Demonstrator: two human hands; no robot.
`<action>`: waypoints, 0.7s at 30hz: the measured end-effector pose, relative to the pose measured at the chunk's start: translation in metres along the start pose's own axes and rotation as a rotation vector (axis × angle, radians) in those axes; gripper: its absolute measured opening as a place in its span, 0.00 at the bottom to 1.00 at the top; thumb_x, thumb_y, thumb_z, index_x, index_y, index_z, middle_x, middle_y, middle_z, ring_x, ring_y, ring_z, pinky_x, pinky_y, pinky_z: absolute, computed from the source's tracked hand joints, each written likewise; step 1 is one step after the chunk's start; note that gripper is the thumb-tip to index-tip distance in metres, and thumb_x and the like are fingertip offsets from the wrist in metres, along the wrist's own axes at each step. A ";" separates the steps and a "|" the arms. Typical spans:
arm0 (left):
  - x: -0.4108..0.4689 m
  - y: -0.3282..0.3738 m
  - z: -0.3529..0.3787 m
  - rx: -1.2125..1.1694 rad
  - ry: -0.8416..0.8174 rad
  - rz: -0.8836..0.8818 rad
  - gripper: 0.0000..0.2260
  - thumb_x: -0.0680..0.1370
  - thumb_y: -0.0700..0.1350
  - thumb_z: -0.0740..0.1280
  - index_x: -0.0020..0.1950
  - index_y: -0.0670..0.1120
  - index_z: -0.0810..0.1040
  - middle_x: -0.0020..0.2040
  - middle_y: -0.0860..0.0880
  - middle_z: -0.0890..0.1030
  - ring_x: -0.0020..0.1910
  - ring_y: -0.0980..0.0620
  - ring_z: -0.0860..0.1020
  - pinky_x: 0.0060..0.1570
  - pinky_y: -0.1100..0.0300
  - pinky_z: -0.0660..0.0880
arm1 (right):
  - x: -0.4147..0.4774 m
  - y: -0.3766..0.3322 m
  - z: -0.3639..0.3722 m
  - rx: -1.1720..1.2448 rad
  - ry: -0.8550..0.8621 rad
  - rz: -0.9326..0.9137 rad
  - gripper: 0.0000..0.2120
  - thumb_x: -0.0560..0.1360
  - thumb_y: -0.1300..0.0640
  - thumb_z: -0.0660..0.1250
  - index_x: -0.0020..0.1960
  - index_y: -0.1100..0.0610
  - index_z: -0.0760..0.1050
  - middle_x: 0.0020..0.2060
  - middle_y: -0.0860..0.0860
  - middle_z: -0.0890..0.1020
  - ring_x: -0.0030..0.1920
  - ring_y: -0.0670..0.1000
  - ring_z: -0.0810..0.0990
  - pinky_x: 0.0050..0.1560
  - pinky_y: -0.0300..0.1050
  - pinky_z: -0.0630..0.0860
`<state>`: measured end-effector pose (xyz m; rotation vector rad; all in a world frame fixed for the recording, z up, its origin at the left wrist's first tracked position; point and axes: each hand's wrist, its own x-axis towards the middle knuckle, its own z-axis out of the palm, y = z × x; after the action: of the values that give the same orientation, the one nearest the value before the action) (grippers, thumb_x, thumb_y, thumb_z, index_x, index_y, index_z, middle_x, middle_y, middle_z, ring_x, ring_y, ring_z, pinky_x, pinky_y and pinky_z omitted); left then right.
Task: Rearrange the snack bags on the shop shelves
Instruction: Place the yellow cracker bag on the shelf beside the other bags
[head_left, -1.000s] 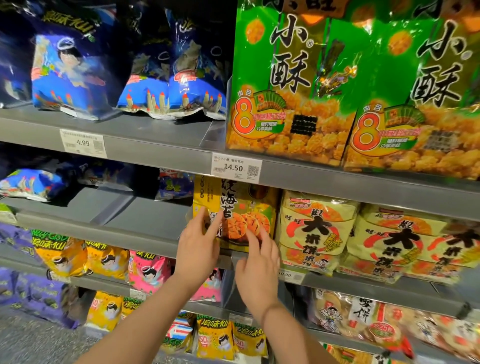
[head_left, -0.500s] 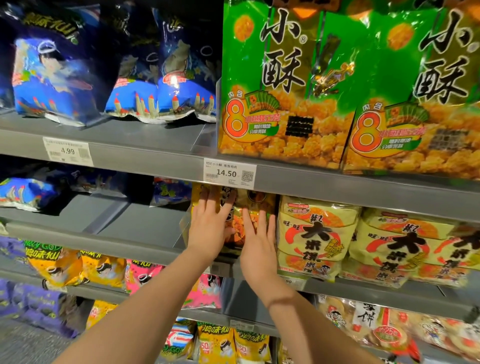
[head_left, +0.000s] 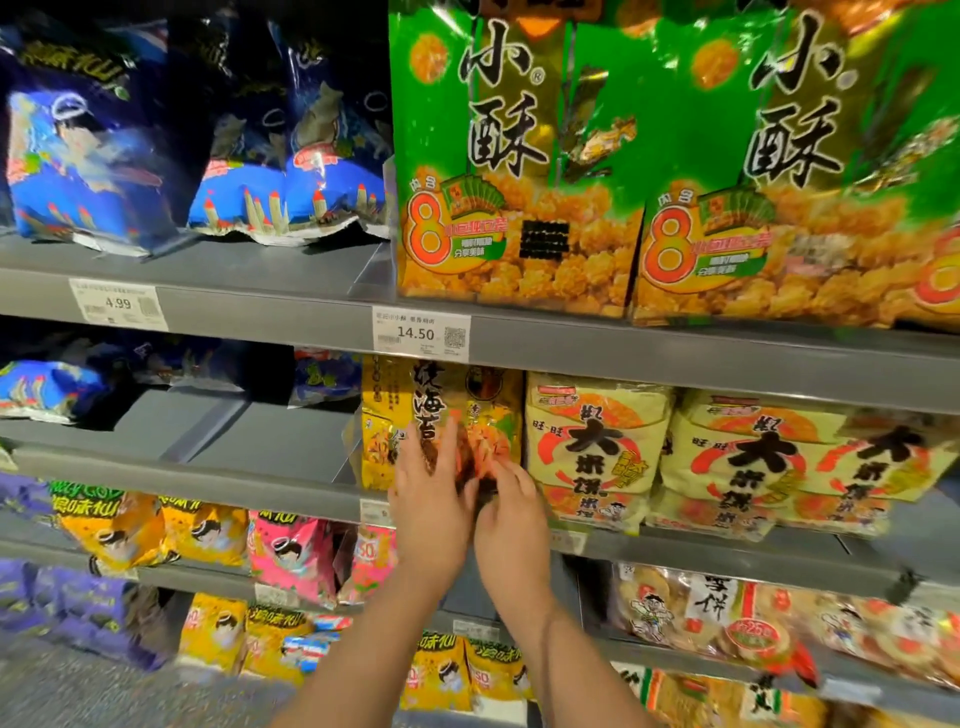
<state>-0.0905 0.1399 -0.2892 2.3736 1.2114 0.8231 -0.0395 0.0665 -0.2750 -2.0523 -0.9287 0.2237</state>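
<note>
Steadying an upright yellow seaweed-cracker bag (head_left: 441, 400) on the middle shelf (head_left: 260, 447): left hand (head_left: 431, 501) fingers flat against it, right hand (head_left: 511, 522) curled low, grip unclear. Toppled blue bags (head_left: 47, 387) far left likely await tidying.

We see bright light from above and the near side on the green bags (head_left: 675, 156) at upper right, and their foil throws patches of glare. The blue bags (head_left: 208, 130) at upper left sit in deep shadow, and each shelf (head_left: 260, 270) darkens the tier beneath it. Motion blur softens everything, most at the left edge and on the floor (head_left: 78, 691).
</note>
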 end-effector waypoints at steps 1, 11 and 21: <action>-0.007 0.008 0.002 -0.055 0.000 0.028 0.31 0.75 0.48 0.65 0.76 0.55 0.55 0.75 0.37 0.57 0.72 0.37 0.59 0.66 0.41 0.65 | -0.005 0.005 -0.008 0.030 0.043 0.004 0.21 0.76 0.66 0.56 0.67 0.54 0.71 0.67 0.49 0.71 0.67 0.49 0.68 0.66 0.40 0.65; -0.011 0.093 0.005 -0.053 0.072 0.343 0.36 0.75 0.43 0.69 0.75 0.59 0.52 0.75 0.37 0.56 0.73 0.37 0.59 0.66 0.44 0.62 | -0.008 0.048 -0.076 -0.053 0.324 -0.040 0.35 0.74 0.69 0.60 0.74 0.42 0.57 0.76 0.48 0.54 0.73 0.53 0.53 0.70 0.51 0.60; 0.002 0.120 0.011 0.135 0.002 0.329 0.29 0.75 0.44 0.69 0.74 0.51 0.62 0.72 0.37 0.62 0.72 0.35 0.60 0.64 0.40 0.68 | -0.003 0.057 -0.095 -0.018 0.177 -0.066 0.42 0.75 0.70 0.57 0.70 0.35 0.39 0.75 0.42 0.39 0.76 0.51 0.46 0.71 0.45 0.57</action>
<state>-0.0090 0.0723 -0.2323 2.7293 0.9136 0.8641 0.0329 -0.0156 -0.2601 -2.0175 -0.8893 -0.0026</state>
